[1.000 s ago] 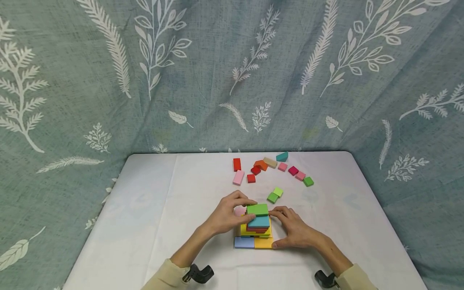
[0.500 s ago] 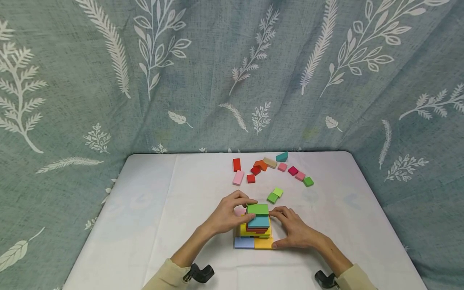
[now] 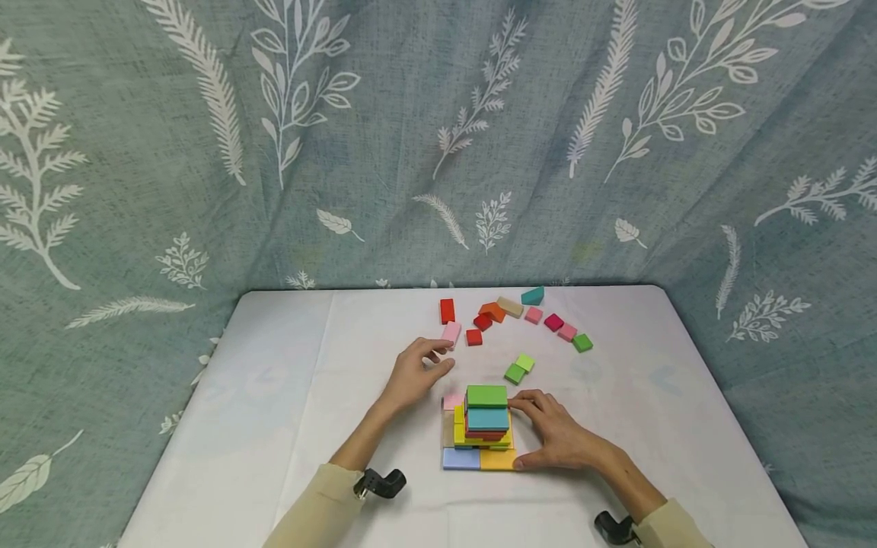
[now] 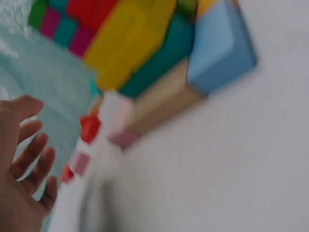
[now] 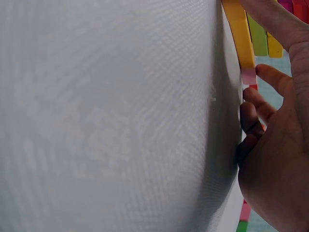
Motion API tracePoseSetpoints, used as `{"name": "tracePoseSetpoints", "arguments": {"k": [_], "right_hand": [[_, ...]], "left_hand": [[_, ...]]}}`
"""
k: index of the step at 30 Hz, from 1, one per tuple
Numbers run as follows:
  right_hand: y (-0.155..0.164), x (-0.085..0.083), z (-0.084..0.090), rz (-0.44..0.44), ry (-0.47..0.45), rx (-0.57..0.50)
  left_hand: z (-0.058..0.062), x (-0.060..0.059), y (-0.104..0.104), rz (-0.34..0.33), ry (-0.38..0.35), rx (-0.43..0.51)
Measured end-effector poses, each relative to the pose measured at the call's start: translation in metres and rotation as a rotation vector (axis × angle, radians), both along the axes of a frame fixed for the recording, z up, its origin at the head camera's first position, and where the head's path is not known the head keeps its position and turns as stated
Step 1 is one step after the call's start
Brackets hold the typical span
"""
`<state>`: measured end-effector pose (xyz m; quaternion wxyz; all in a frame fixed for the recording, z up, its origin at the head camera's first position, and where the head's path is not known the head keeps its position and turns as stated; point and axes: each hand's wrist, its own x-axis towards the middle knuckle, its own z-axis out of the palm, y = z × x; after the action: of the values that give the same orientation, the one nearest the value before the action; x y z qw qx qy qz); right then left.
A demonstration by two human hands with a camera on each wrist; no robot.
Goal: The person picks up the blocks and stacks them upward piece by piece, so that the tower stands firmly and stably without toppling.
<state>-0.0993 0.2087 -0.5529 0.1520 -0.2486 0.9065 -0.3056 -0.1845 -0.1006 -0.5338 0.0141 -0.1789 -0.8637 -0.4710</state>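
Lower centre of frame: right hand (image 3: 558,435), fingers grasping block stack (image 3: 487,420); left hand (image 3: 411,374), fingers loose, just beside pink block (image 3: 451,332).

A pink block (image 3: 451,332) is lying right at the fingertips of my left hand (image 3: 413,374), and a red oblong block (image 3: 448,310) is blocking the way just beyond. Right of those fingers, a small red block (image 3: 474,337) is crowding the lane, but short of the green pair (image 3: 515,374) bare white tabletop (image 3: 349,365) is leaving room. Nearer me, the stack (image 3: 487,397) is walling my left thumb off from my right hand (image 3: 558,434). Outward of both hands, tabletop is lying open.
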Motion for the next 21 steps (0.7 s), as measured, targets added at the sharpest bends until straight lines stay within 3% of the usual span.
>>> {"name": "tracePoseSetpoints", "arguments": {"k": [4, 8, 15, 21], "right_hand": [[0.001, 0.0, -0.001, 0.0, 0.006, 0.003], [0.001, 0.0, -0.001, 0.0, 0.012, 0.003], [0.002, 0.0, -0.001, -0.003, 0.006, 0.018], [0.0, 0.0, 0.0, -0.01, -0.01, 0.014]], "left_hand": [[-0.015, -0.02, -0.005, 0.122, -0.001, -0.021], [-0.025, -0.033, -0.003, 0.208, 0.006, -0.152], [-0.028, -0.041, 0.014, 0.28, 0.027, -0.47], [-0.029, -0.045, 0.022, 0.348, 0.047, -0.51]]}}
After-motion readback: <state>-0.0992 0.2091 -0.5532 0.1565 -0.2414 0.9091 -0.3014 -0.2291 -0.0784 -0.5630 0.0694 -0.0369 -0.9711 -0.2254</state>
